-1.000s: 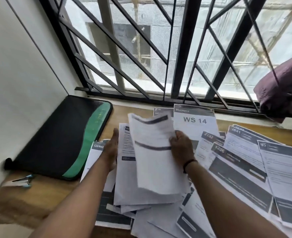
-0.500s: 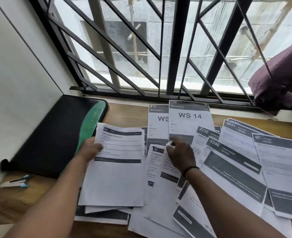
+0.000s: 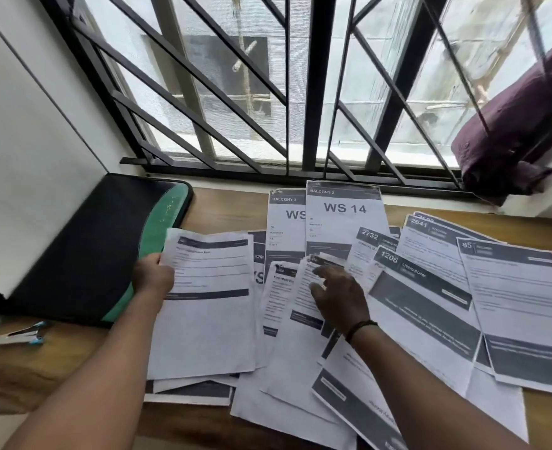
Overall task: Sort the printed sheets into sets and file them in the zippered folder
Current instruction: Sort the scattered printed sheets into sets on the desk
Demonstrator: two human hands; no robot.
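While your left hand [image 3: 154,277] pinches one printed sheet [image 3: 208,306] by its left edge, your right hand [image 3: 339,297] lies spread on the loose pile.

Head view: your left grip is closed on the sheet's upper left edge, so the page lies to the right of the hand and runs down toward you, over other sheets on the wooden surface [image 3: 50,362]. The zippered folder [image 3: 83,251], black with a green band, lies closed just left of that hand, against the wall. Your right grip is released, fingers straight and resting on a sheet [image 3: 300,323] in the middle of the spread; the sheet marked WS 14 [image 3: 344,219] lies just beyond its fingertips, near the window grille [image 3: 320,92]. A stapler [image 3: 24,334] sits at the surface's left edge.
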